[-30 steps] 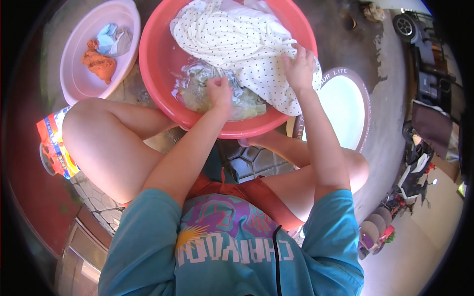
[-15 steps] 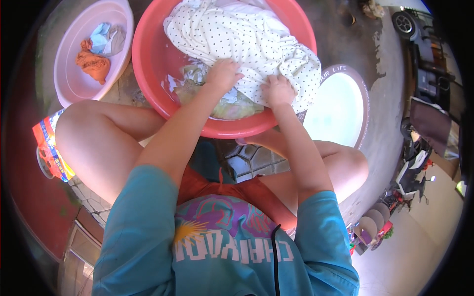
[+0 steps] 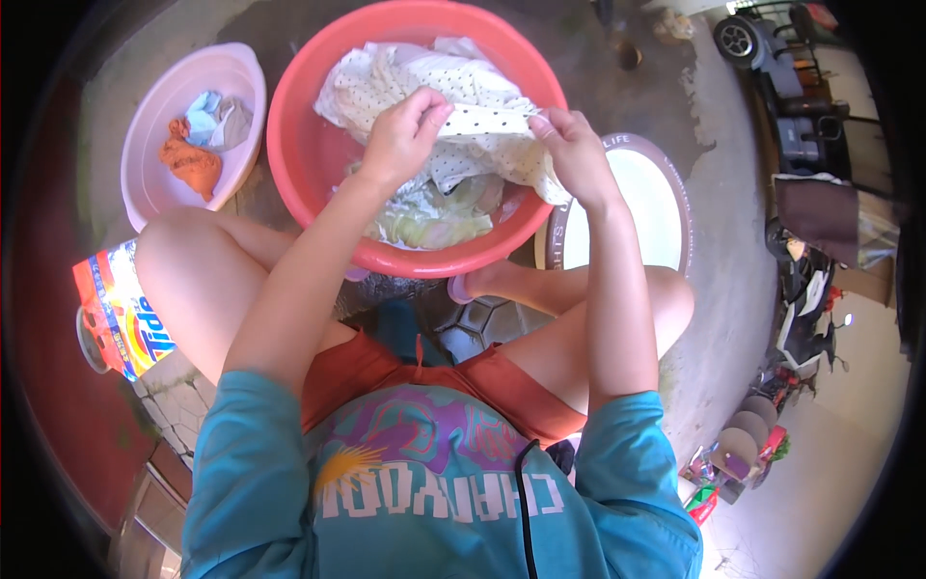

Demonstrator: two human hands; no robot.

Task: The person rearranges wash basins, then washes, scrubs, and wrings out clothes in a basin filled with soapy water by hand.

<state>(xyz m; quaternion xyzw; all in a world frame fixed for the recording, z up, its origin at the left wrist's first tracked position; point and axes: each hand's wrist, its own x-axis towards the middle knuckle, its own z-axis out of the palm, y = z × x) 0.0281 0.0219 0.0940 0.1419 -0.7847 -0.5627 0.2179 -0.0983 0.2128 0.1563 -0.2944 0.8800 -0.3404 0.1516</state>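
A white cloth with black dots (image 3: 386,92) lies bunched in a large red basin (image 3: 301,159). One edge of it is lifted and stretched between my two hands above the basin. My left hand (image 3: 405,135) is closed on the edge at its left end, thumb and fingers pinching it. At the other end my right hand (image 3: 571,152) grips the same edge, and part of the cloth hangs below it over the basin's right rim. Beneath the cloth, a wet yellow-green cloth (image 3: 439,222) lies in the near part of the basin.
To the left stands a pale pink basin (image 3: 145,159) holding an orange cloth (image 3: 188,162) and a light blue cloth (image 3: 203,118). A brown-rimmed white basin (image 3: 632,217) sits at the right. By my left knee is an orange detergent bag (image 3: 121,304). Parked vehicles (image 3: 801,116) line the far right.
Both hands have risen from pressing on the dotted cloth and now hold its edge taut between them. The cloth has been drawn together, uncovering more of the basin.
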